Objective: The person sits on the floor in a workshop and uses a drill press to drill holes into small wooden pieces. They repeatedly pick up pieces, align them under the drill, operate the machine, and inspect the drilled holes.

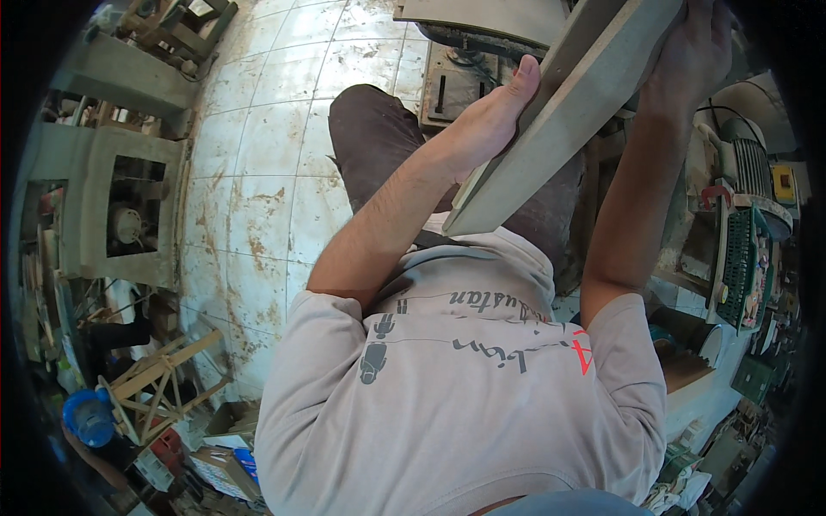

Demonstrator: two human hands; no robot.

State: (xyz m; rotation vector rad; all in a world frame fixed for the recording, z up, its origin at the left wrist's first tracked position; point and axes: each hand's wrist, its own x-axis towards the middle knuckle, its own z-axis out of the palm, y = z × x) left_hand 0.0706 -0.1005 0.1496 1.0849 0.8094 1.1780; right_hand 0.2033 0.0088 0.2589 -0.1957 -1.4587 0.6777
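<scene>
Two long pale wooden boards slant side by side across the upper right of the view, their near ends close to my shirt. My left hand presses against their left side, thumb pointing up along the wood and the other fingers hidden beneath. Farther up, my right hand is closed around the right side of the boards, with part of its fingers out of sight. The far ends run past the top edge. Just beyond the boards is a machine with a flat table top.
Under the machine sits a metal base plate by my knee. Stained white floor tiles stretch to my left, beside a grey machine cabinet. A wooden frame and a blue round object stand lower left. A green crate and motor are right.
</scene>
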